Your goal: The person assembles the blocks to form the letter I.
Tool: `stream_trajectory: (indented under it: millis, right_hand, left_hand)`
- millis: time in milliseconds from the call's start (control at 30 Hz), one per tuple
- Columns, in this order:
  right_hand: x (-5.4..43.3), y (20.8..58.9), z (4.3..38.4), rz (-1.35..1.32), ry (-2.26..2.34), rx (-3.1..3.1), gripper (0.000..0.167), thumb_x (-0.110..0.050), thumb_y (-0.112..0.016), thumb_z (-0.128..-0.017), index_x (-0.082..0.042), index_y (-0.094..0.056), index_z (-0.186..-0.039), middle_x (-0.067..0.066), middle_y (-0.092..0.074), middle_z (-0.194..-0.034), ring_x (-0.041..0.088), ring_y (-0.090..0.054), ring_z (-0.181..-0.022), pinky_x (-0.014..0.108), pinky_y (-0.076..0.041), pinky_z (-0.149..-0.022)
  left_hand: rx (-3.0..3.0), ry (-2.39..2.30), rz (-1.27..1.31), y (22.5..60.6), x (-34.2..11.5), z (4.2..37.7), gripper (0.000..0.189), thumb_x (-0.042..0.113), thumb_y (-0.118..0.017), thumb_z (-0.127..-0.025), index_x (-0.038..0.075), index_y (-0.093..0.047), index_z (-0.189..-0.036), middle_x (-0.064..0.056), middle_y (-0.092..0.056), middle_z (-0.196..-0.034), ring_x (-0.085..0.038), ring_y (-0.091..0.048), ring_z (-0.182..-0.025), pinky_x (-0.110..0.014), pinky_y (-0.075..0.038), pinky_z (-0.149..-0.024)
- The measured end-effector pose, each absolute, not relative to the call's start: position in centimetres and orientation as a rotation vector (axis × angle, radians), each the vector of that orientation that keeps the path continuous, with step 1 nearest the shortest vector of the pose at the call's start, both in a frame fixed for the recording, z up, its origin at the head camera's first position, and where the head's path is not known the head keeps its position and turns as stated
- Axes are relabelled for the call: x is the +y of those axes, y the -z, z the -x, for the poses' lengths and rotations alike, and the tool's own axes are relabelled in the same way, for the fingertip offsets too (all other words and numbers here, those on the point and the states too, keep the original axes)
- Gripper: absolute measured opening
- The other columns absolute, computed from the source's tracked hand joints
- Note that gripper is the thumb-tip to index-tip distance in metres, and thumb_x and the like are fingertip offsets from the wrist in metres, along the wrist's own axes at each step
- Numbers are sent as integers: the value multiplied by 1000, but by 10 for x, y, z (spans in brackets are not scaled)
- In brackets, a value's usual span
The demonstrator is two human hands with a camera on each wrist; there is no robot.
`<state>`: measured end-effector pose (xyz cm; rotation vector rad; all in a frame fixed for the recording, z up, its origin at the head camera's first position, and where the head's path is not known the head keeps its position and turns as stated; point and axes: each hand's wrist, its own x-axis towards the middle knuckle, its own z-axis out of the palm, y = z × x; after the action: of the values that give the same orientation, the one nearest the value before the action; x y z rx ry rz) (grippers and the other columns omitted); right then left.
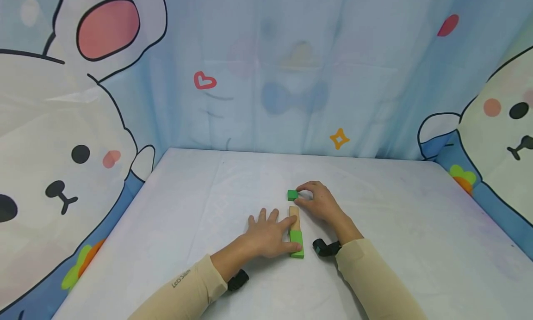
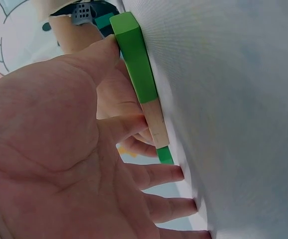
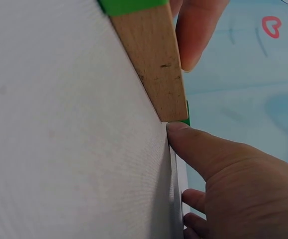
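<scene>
On the white table, a longer green block [image 1: 297, 243] and a plain wooden block [image 1: 294, 212] lie end to end in a line. My left hand [image 1: 266, 236] is spread flat beside them, its thumb touching the green block and its index finger the wooden one. Beyond the wooden block's far end, my right hand [image 1: 320, 203] pinches a small green block [image 1: 293, 195] between thumb and index finger. From the left wrist, the small block [image 2: 165, 155] shows past the wooden block [image 2: 155, 123]. In the right wrist view, the wooden block [image 3: 156, 64] hides most of the small one.
The white tablecloth [image 1: 408, 209] stretches out on both sides of the blocks. A light blue curtain [image 1: 250, 42] with cartoon animals hangs behind and along the sides. Black wrist cameras [image 1: 326, 248] sit at both sleeves, one close to the right of the longer green block.
</scene>
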<state>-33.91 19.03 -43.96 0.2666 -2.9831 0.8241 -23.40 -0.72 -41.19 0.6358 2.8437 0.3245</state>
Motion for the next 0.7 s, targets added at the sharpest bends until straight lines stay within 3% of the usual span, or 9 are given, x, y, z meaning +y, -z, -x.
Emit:
stream_trajectory:
  millis: [700]
  right_hand:
    - [190,438,338,-250,-847,-2997,40,-27,-74,-96,-10,-67,-132,23,-44,-156,46,-37,-148,63,-31,-120]
  left_hand:
    - [2840,-368,-626,413,-6,238,76,69,-59,-92,35,-41,-158,-16,-39,-163,-51,-29,-152,-74,-30,-112]
